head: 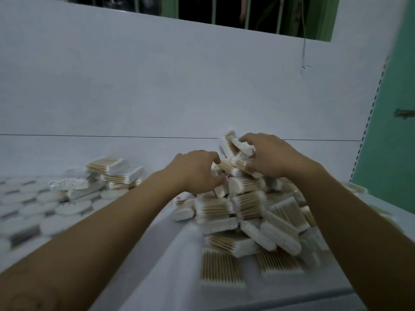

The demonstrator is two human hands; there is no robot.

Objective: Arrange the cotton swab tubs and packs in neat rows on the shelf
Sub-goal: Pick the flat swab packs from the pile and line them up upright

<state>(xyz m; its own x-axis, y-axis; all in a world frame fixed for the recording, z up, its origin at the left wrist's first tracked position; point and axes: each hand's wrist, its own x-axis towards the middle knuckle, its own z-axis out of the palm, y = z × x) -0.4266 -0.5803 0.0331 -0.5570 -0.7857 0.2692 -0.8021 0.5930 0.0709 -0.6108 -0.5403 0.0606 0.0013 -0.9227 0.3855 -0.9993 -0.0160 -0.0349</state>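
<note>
My right hand (pixel 271 158) sits on the crest of the loose heap of flat, clear-wrapped packs of white-tipped wooden cotton swabs (pixel 247 212). That heap sprawls over the right half of the white shelf board (pixel 139 261) and reaches toward its back edge. The fingers curl over the topmost pack (pixel 240 145) and seem to clamp one or two more beneath it into a small bundle. My left hand (pixel 197 173) digs into the heap's left slope with fingers bent and thumb tucked under. Blur hides whether it actually closes on a pack, so I cannot tell. Toward the left end of the shelf stand the round white-topped tubs (pixel 33 205) in close rows, and a short stack of packs (pixel 116 173) lies just beside them toward the back. I judge the packs to be very light, stiff along the wooden stems, soft at the cotton ends and slick in their film. The best hold is probably across the stem band, thumb on one flat face and fingers on the other, a few packs at a time. I should press gently, or the bundle may fan out and slide.
</note>
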